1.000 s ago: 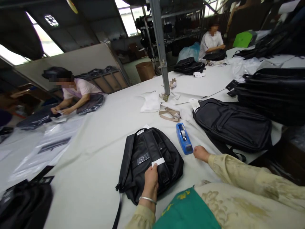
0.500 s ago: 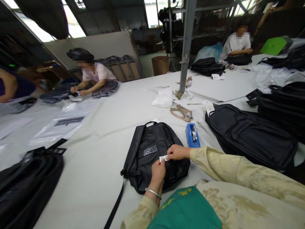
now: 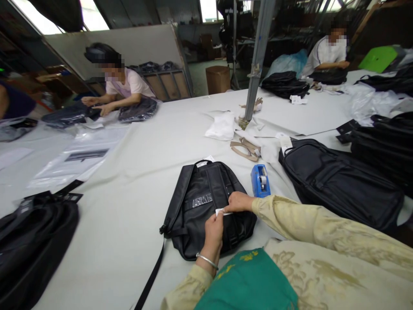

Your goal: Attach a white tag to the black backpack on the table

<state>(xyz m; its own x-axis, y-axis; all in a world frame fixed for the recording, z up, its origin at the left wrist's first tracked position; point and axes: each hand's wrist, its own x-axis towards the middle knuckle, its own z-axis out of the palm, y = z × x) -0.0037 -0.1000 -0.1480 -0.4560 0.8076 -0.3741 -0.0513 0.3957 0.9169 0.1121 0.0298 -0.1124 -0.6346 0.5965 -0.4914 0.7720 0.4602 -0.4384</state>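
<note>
- The left hand (image 3: 214,230) rises from the near edge, wrist bent, a metal bangle (image 3: 207,260) on the forearm; thumb and fingers pinch the near end of a small white paper slip (image 3: 220,212).
- The right hand (image 3: 238,202) reaches in from the right in a pale patterned sleeve (image 3: 309,226), knuckles up, fingertips closed on the slip's other end.
- The slip lies on the front of a black backpack (image 3: 200,206), which lies flat on the white table (image 3: 145,150) just before the person, its strap (image 3: 151,275) trailing toward the near edge.
- A blue tape dispenser (image 3: 260,181) stands just right of the backpack, near the right hand.
- Farther right lies a larger black bag (image 3: 338,183), closed; its contents cannot be seen.
- Across the table a person (image 3: 124,86) leans over bags wrapped in clear plastic (image 3: 138,110).
</note>
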